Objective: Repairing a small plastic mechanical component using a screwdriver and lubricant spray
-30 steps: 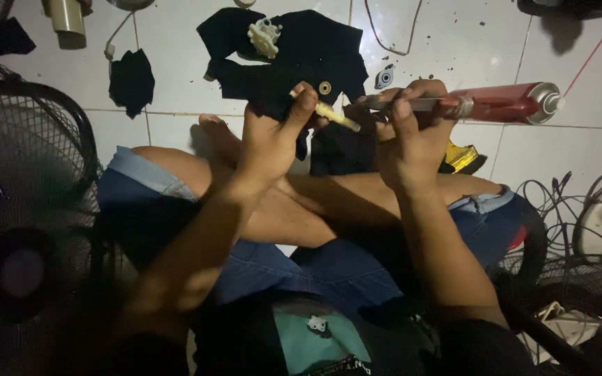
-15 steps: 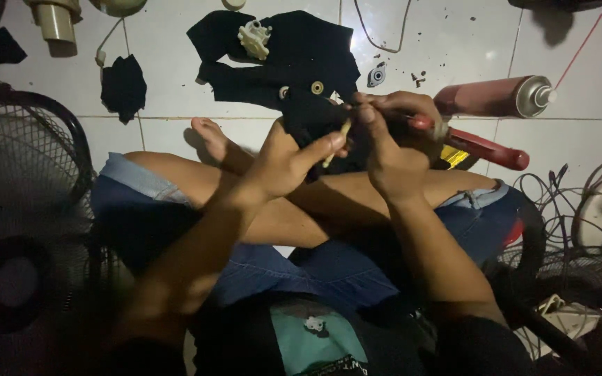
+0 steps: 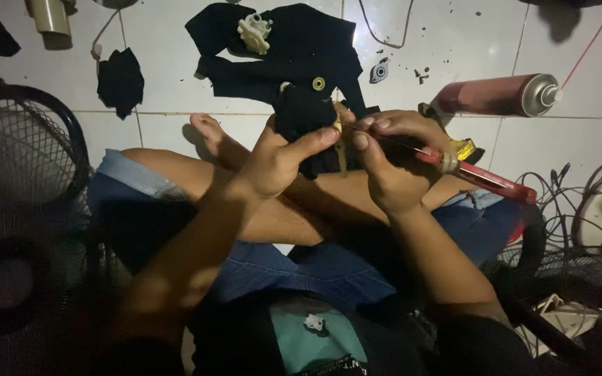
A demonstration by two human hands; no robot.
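Observation:
I sit cross-legged on a white tiled floor. My left hand (image 3: pixel 283 157) is wrapped around a black fan part (image 3: pixel 304 115) with a small yellowish piece (image 3: pixel 341 150) against it. My right hand (image 3: pixel 391 163) holds a red-handled screwdriver (image 3: pixel 479 174), its thin shaft pointing left at that piece. Both hands meet above my knees. How the tip sits on the part is hidden by my fingers.
A red spray can (image 3: pixel 496 94) with a thin red straw lies on the tiles at right. A black cloth (image 3: pixel 294 45) carries a white plastic gear piece (image 3: pixel 254 31) and a brass ring (image 3: pixel 319 83). A fan grille (image 3: pixel 22 181) stands left; cables (image 3: pixel 566 202) lie right.
The head view has drifted a little. My right hand has turned the screwdriver so its handle points down to the right, and both hands have closed in tighter on the black part.

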